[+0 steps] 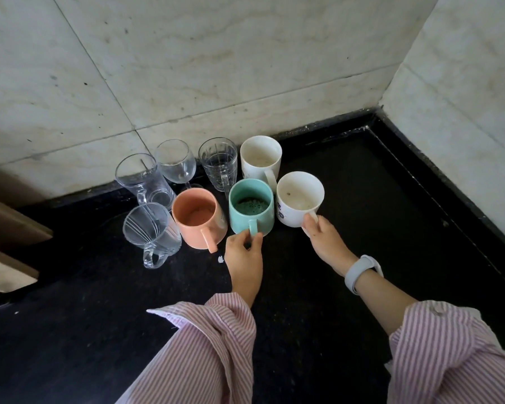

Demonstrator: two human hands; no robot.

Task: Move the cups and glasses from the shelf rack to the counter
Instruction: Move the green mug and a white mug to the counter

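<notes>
Several cups and glasses stand grouped on the black counter near the tiled wall. My left hand pinches the handle of a teal mug. My right hand grips the handle of a white mug with blue print. Left of the teal mug stands an orange mug. Behind them is another white mug. A ribbed glass mug, a wine glass, a tall glass mug and a low glass mug fill the left and back of the group.
Marble-tiled walls meet in a corner at the back right. A raised black edge runs along the counter's right side. A wooden piece juts in at the left. A small white speck lies by my left hand.
</notes>
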